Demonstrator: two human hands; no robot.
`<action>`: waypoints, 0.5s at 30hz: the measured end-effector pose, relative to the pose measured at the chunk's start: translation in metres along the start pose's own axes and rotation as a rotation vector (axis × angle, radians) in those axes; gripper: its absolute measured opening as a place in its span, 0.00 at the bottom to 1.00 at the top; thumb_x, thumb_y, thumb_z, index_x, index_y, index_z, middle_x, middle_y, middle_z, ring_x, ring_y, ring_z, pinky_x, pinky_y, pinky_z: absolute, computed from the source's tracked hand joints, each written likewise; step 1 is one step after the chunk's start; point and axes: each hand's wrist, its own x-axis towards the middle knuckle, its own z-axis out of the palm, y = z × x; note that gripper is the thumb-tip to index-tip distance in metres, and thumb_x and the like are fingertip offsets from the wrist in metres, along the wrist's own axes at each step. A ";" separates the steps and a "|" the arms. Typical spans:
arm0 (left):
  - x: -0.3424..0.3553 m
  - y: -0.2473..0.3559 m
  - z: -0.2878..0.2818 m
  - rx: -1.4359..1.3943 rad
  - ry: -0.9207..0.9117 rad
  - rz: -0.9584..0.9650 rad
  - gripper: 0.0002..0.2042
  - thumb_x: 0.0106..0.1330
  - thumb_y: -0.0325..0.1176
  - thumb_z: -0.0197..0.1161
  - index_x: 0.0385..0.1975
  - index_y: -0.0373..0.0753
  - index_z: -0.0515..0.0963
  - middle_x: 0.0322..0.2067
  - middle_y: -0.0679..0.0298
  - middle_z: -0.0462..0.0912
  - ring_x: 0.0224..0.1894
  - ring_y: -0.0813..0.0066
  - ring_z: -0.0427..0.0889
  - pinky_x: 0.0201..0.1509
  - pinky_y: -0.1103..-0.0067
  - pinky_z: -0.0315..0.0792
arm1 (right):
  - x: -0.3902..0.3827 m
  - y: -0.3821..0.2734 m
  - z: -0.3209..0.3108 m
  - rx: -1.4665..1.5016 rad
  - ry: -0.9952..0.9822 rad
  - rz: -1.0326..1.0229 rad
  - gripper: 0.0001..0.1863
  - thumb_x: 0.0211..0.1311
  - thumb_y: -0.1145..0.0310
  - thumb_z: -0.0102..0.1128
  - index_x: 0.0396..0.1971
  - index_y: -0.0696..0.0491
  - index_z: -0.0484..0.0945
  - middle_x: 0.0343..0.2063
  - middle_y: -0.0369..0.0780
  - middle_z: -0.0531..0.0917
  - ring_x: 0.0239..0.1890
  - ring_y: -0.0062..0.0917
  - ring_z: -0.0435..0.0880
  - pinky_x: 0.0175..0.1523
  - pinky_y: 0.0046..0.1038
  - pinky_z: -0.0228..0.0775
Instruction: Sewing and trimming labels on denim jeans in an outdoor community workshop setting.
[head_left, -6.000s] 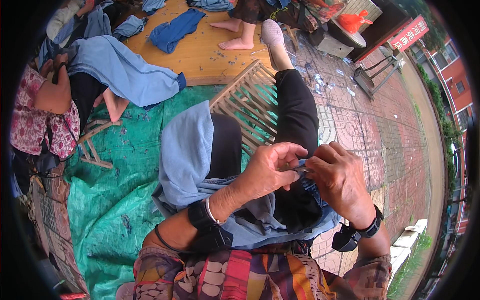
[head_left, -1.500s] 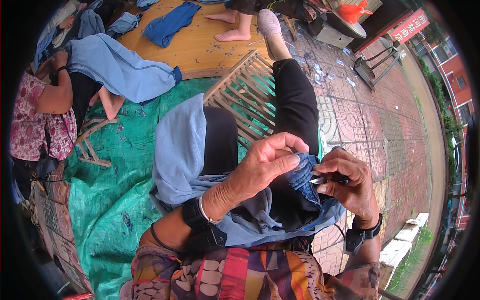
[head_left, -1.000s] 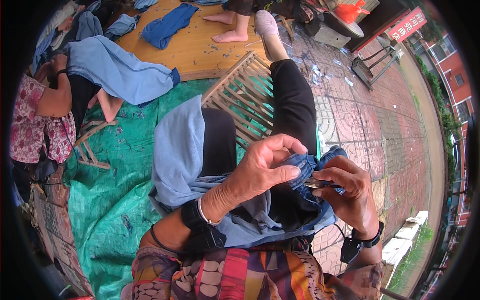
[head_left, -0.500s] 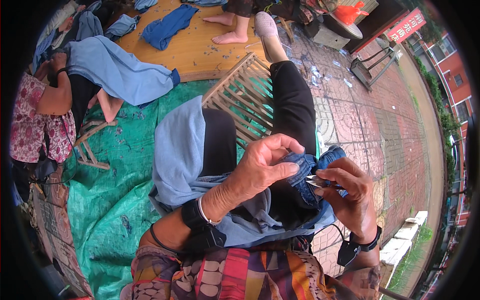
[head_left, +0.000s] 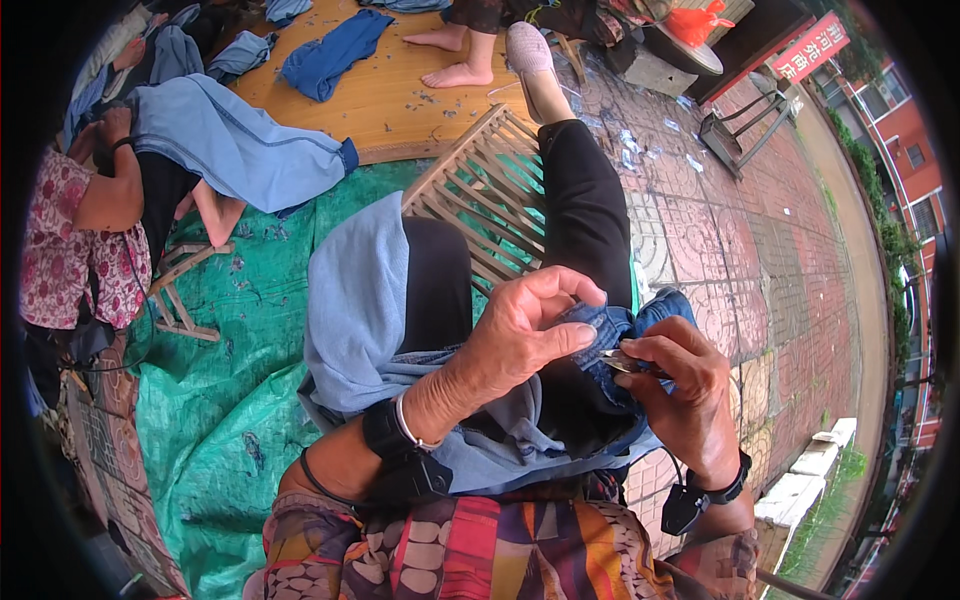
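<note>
A blue denim garment (head_left: 355,290) lies across my lap, its pale side hanging over my left knee. A darker, stitched edge of it (head_left: 604,326) is bunched up at the right, pinched by my left hand (head_left: 530,325) between thumb and fingers. My right hand (head_left: 685,380) is closed round small metal thread snips (head_left: 620,361). Their pointed blades rest against the stitched edge, close to my left thumb. My right fingers and palm hide the rest of the snips.
A slatted wooden stool (head_left: 480,190) stands beyond my knees on a green sheet (head_left: 220,420). Far ahead, denim pieces (head_left: 335,55) and scraps lie on an orange board (head_left: 410,120). Another person (head_left: 95,230) sits at the left with pale denim. Paving (head_left: 790,290) runs along the right.
My right hand has moved slightly left with the snips, bringing the blades onto the denim edge, and they look closer together. My left hand has stayed in place.
</note>
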 end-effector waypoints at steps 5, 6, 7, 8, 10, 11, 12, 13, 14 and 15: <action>0.000 -0.001 0.000 0.017 0.000 -0.006 0.14 0.57 0.24 0.61 0.43 0.34 0.71 0.34 0.65 0.78 0.36 0.85 0.76 0.41 0.87 0.71 | 0.000 0.003 -0.001 0.102 -0.018 0.067 0.12 0.37 0.83 0.65 0.27 0.59 0.77 0.25 0.40 0.75 0.25 0.30 0.77 0.29 0.26 0.68; 0.000 -0.001 -0.001 0.018 -0.005 -0.010 0.13 0.57 0.24 0.61 0.43 0.34 0.71 0.35 0.65 0.78 0.36 0.86 0.75 0.41 0.87 0.71 | 0.001 0.004 -0.001 0.107 -0.038 0.076 0.12 0.38 0.83 0.64 0.27 0.59 0.77 0.25 0.40 0.76 0.25 0.28 0.77 0.29 0.25 0.68; -0.001 -0.002 -0.001 0.018 -0.011 -0.013 0.13 0.57 0.24 0.61 0.43 0.34 0.71 0.35 0.65 0.78 0.36 0.86 0.75 0.41 0.88 0.71 | 0.002 0.005 -0.001 0.112 -0.058 0.085 0.11 0.39 0.83 0.64 0.27 0.59 0.77 0.25 0.39 0.76 0.25 0.27 0.77 0.29 0.24 0.68; 0.000 -0.002 -0.001 0.018 -0.011 -0.013 0.13 0.57 0.24 0.61 0.43 0.34 0.71 0.35 0.65 0.78 0.36 0.86 0.75 0.41 0.88 0.71 | 0.002 0.005 -0.001 0.111 -0.057 0.086 0.11 0.39 0.83 0.64 0.27 0.59 0.77 0.25 0.39 0.76 0.25 0.27 0.77 0.29 0.24 0.68; 0.000 -0.002 0.000 -0.006 -0.007 -0.003 0.13 0.57 0.23 0.61 0.42 0.34 0.71 0.34 0.66 0.78 0.36 0.86 0.75 0.40 0.88 0.71 | 0.003 0.006 -0.001 0.271 -0.055 0.116 0.10 0.40 0.84 0.64 0.26 0.60 0.77 0.25 0.39 0.76 0.25 0.24 0.77 0.29 0.22 0.67; 0.000 -0.001 0.000 -0.006 -0.006 -0.003 0.13 0.57 0.23 0.61 0.42 0.34 0.71 0.34 0.66 0.78 0.36 0.86 0.75 0.40 0.88 0.71 | 0.003 0.008 -0.001 0.271 -0.055 0.115 0.10 0.40 0.84 0.64 0.26 0.60 0.77 0.25 0.39 0.76 0.25 0.24 0.77 0.29 0.22 0.67; 0.000 -0.001 0.000 -0.016 -0.014 -0.005 0.13 0.58 0.23 0.61 0.42 0.34 0.71 0.34 0.66 0.78 0.35 0.86 0.75 0.40 0.88 0.71 | 0.003 0.010 -0.002 0.278 -0.042 0.124 0.10 0.40 0.84 0.64 0.27 0.60 0.77 0.25 0.38 0.76 0.25 0.23 0.77 0.30 0.21 0.67; 0.000 0.000 0.000 -0.026 -0.022 -0.007 0.13 0.58 0.23 0.61 0.42 0.34 0.71 0.34 0.66 0.78 0.35 0.86 0.75 0.40 0.88 0.71 | 0.002 0.012 -0.003 0.284 -0.030 0.133 0.11 0.40 0.84 0.64 0.27 0.60 0.76 0.25 0.38 0.76 0.26 0.22 0.77 0.30 0.20 0.67; 0.000 -0.001 0.000 -0.026 -0.021 -0.008 0.13 0.58 0.23 0.61 0.42 0.34 0.71 0.34 0.66 0.78 0.35 0.86 0.75 0.40 0.88 0.71 | 0.002 0.011 -0.002 0.285 -0.031 0.134 0.11 0.40 0.84 0.64 0.27 0.60 0.76 0.25 0.38 0.76 0.26 0.22 0.77 0.30 0.20 0.67; 0.000 -0.001 0.000 -0.025 -0.019 -0.006 0.13 0.58 0.23 0.61 0.42 0.34 0.71 0.34 0.66 0.78 0.35 0.86 0.75 0.40 0.88 0.71 | 0.001 0.009 -0.001 0.257 -0.034 0.131 0.11 0.40 0.84 0.64 0.28 0.60 0.76 0.25 0.38 0.76 0.26 0.23 0.77 0.31 0.21 0.68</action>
